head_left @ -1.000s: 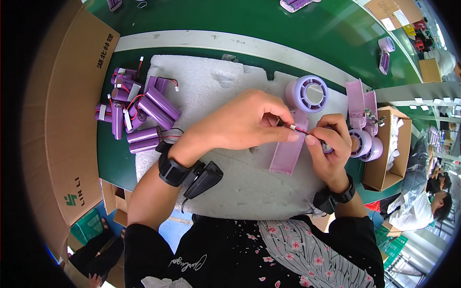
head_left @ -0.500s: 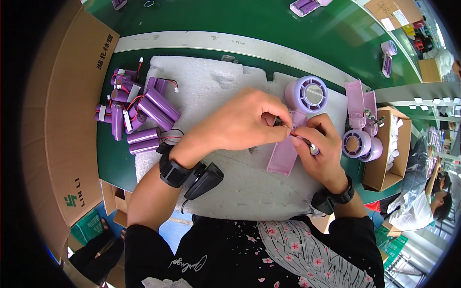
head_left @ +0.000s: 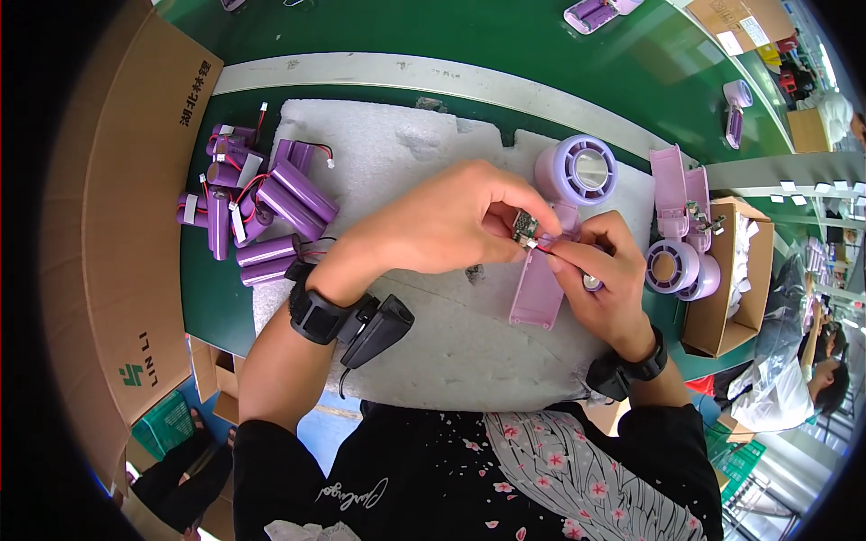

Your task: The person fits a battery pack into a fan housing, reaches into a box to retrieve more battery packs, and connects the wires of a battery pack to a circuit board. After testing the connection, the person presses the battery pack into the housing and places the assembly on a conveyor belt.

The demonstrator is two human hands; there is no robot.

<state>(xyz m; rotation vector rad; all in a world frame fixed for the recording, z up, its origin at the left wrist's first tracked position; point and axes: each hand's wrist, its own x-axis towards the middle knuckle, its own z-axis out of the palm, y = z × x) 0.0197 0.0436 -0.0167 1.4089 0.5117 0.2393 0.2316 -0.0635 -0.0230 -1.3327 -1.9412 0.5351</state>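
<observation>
Over the foam pad's right half, my left hand (head_left: 456,221) is closed, pinching a small green circuit board (head_left: 524,224) between thumb and fingers. My right hand (head_left: 603,278) is closed too, its fingertips on thin red and black wires (head_left: 545,250). A small white connector (head_left: 529,242) on these wires meets the board's edge; whether it is fully seated I cannot tell. A round, silver-ended part (head_left: 592,281) shows beside my right fingers, mostly hidden. Beneath both hands lies an open pink handle shell (head_left: 538,298), joined to a lilac round fan head (head_left: 575,169) just beyond them.
Purple battery packs (head_left: 290,209) with wired connectors are piled at the left of the white foam pad (head_left: 397,334). To the right are more fan bodies (head_left: 672,268) and an open carton (head_left: 722,334). A tall cardboard box (head_left: 117,234) borders the left. Finished-looking fans (head_left: 738,113) lie on the green bench.
My left fingers have turned and lifted slightly, so the green board and white connector now show. My right hand has shifted only a little, still on the wires.
</observation>
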